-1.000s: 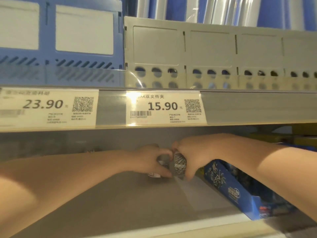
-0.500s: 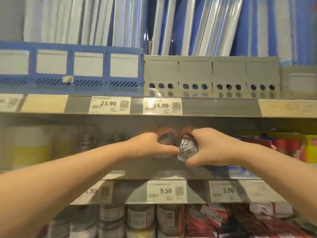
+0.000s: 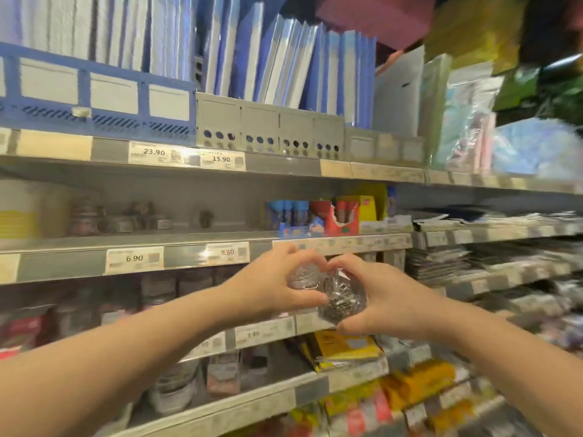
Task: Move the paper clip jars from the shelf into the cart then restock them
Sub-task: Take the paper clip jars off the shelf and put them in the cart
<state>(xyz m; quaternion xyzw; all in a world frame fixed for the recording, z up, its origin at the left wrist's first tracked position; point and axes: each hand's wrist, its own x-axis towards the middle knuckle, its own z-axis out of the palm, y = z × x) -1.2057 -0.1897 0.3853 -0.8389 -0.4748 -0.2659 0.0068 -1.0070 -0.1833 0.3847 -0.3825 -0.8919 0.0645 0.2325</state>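
Note:
My left hand grips a clear paper clip jar, and my right hand grips a second clear jar full of silver clips. Both jars are held side by side in the air, out in front of the shelving and below the shelf with the 9.50 tag. Several more small jars stand blurred at the back left of that shelf. No cart is in view.
Blue and grey file holders with folders fill the shelf above. Colourful boxes stand on the jars' shelf to the right. Lower shelves hold larger jars and yellow packets. Stacked paper goods lie at the right.
Both hands have drawn the two jars out of the shelf and lowered them away from it. The view has pulled back and swung right, showing more shelving.

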